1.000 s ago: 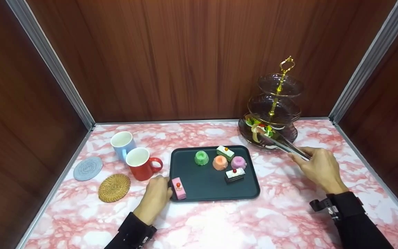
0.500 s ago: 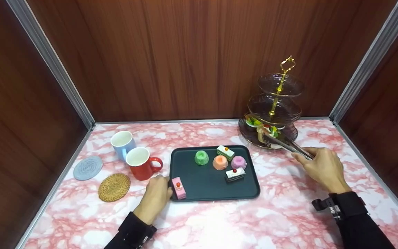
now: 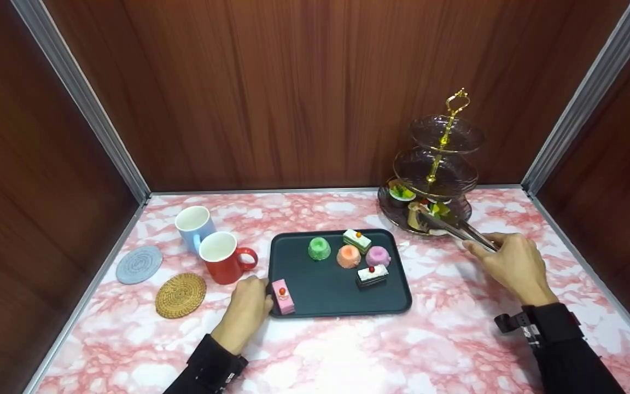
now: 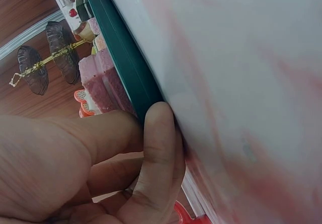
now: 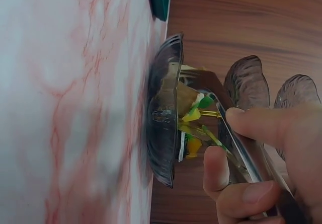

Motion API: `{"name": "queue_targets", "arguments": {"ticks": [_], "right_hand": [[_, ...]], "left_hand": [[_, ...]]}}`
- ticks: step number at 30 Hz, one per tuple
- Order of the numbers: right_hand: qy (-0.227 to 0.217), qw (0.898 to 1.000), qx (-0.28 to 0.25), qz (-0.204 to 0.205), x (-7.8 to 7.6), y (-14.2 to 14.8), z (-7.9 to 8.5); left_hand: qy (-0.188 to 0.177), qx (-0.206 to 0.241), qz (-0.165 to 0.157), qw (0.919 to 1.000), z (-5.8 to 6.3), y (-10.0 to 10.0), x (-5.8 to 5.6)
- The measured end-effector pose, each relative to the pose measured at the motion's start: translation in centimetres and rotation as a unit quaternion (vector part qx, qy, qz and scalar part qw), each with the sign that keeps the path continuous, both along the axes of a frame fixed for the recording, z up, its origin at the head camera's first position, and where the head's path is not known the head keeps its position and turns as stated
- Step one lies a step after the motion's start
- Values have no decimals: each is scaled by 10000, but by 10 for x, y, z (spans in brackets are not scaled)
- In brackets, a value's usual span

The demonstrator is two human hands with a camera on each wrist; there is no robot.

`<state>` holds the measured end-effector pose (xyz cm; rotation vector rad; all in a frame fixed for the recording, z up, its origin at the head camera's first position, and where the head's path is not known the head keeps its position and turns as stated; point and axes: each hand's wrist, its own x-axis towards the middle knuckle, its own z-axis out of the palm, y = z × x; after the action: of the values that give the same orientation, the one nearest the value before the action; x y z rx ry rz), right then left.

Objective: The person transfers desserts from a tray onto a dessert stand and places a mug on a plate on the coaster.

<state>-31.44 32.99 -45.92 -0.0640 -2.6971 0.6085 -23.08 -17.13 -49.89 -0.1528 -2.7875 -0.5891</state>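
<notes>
My left hand [image 3: 245, 309] pinches the left rim of a dark rectangular tray [image 3: 326, 293] between thumb and fingers. A small pink cake [image 3: 283, 297] lies beside that rim. Metal food tongs [image 3: 460, 230] are in my right hand [image 3: 513, 267], thumb and fingers around their arms. Their tips reach over the bottom plate [image 5: 163, 128] of a three-tier cake stand [image 3: 445, 139], at a pale folded piece of food [image 3: 414, 216] with green and yellow filling. Whether the tips clamp it is hard to see. A small cup of green and yellow food [image 3: 401, 192] sits behind it.
On the tray stand a green [image 3: 319, 249], an orange [image 3: 349, 256] and a purple jelly [image 3: 378, 256], plus two cream-topped cake slices [image 3: 372, 276]. Left of it are a red mug [image 3: 223, 262], a blue mug [image 3: 192, 225], a woven coaster [image 3: 181, 295] and a grey coaster [image 3: 139, 265].
My right hand and the tongs have shifted slightly to the right, and the folded food has moved a little right on the bottom plate. My left hand and the tray have stayed put.
</notes>
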Motion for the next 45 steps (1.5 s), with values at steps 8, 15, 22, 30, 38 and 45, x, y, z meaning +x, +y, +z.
{"name": "queue_targets", "arguments": {"ticks": [8, 15, 22, 30, 38, 45], "right_hand": [[44, 9999, -95, 90, 1, -2, 2], [226, 9996, 11, 174, 1, -4, 1], [191, 9997, 147, 69, 1, -3, 2], [57, 9999, 30, 76, 4, -1, 6], [-45, 9998, 185, -18, 8, 2, 14], [205, 9991, 358, 0, 11, 1, 21]], "left_hand": [[100, 5, -57, 9999, -1, -1, 0], [151, 40, -90, 9998, -2, -1, 0], [93, -14, -43, 9999, -2, 0, 1], [56, 41, 23, 10000, -2, 1, 1], [-11, 79, 33, 10000, -2, 1, 1], [-97, 108, 102, 9998, -1, 1, 0]]}}
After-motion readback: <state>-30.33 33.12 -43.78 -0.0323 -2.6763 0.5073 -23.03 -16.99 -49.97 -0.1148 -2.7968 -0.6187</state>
